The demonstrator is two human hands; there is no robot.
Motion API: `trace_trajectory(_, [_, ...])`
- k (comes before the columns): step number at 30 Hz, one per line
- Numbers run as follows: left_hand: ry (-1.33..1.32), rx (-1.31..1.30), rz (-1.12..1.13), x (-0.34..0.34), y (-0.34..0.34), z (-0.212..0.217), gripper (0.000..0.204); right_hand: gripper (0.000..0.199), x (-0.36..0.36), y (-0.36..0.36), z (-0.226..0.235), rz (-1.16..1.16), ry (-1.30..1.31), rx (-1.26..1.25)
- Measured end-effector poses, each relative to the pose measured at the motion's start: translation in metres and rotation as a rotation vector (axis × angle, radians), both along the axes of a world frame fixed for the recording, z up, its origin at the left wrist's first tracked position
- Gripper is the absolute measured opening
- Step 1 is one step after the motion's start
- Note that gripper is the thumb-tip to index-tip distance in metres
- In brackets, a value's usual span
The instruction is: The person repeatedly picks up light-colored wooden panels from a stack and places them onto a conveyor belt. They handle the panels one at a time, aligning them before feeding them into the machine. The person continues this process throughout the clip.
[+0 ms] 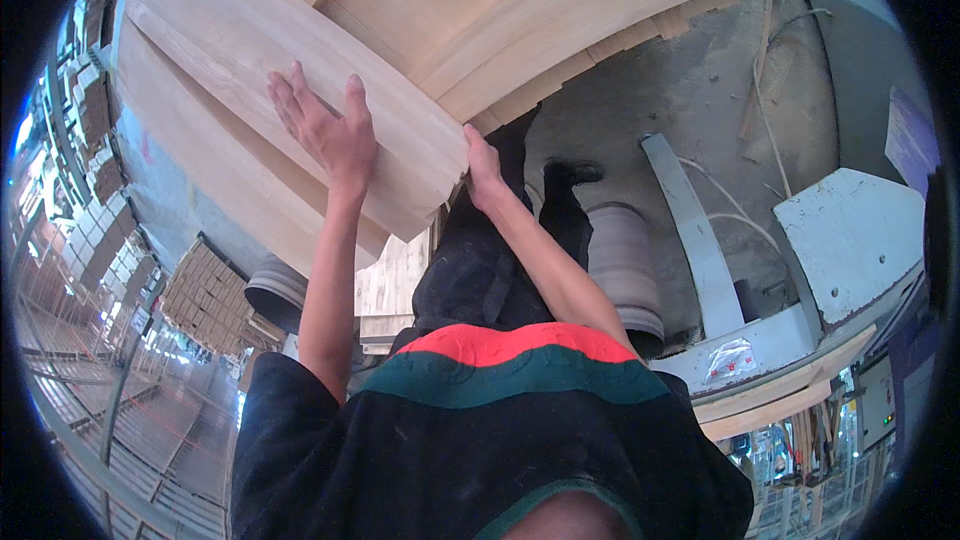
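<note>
A wide pale wooden board slants from the upper left toward my body. My left hand is over its face with fingers outstretched; whether the palm presses on the wood I cannot tell. At the board's near right corner, my right hand grips the edge, its thumb side showing and its other fingers partly hidden. Beneath and to the left of this board lies another pale board, with a dark gap between the two.
Stacked wooden panels fill the top. Right of my legs are a grey cylindrical drum, a metal machine frame and loose cables on the concrete floor. Far left stand stacks of wood pieces and another drum.
</note>
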State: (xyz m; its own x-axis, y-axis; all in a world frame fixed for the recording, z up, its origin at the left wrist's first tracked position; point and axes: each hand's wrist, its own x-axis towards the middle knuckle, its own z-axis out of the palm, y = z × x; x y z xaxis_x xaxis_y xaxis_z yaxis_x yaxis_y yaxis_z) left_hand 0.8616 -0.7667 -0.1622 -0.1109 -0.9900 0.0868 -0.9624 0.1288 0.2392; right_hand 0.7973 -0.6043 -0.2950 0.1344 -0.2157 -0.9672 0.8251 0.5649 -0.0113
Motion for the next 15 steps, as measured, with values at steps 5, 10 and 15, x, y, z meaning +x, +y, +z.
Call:
trace_trajectory(5, [0.012,0.0,0.012,-0.012,-0.003,0.0,0.069,0.054,-0.016,0.0,-0.01,0.094,0.048,-0.019])
trace_trajectory(10, [0.076,0.035,-0.002,-0.006,0.002,0.007,0.075,0.068,-0.03,0.001,0.018,0.287,0.519,-0.259])
trace_trajectory(15, [0.392,0.102,0.235,0.011,0.073,0.039,0.085,0.103,-0.066,0.012,0.055,0.626,0.746,-0.723])
